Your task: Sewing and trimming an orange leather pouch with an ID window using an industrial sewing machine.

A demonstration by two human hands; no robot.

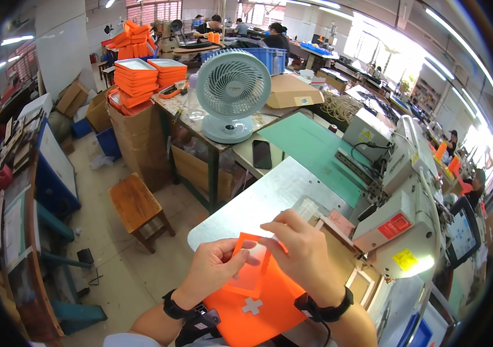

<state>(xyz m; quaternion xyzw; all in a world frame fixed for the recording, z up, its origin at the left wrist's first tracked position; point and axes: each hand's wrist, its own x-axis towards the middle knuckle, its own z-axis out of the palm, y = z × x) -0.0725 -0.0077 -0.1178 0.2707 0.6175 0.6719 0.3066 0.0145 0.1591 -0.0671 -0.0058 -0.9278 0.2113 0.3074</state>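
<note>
My left hand (214, 269) pinches the left side of a small orange rectangular piece (249, 279) with a translucent panel. My right hand (293, 248) has its fingers closed at the upper right corner of the same piece; the fingertips partly hide what they grip. Beneath both hands, at the lower edge, lies a larger orange panel (278, 312) with a white cross on it. A bare metal plate (235, 202) is just beyond my hands, beside an industrial machine (388, 231) with a lit lamp at the right.
A fan (229, 92) and phone (261, 155) sit beyond the metal plate, near a green board (310, 147). Stacked orange items (135, 81) stand back left. A wooden stool (133, 202) is on the floor at left. Several people (275, 43) sit farther back.
</note>
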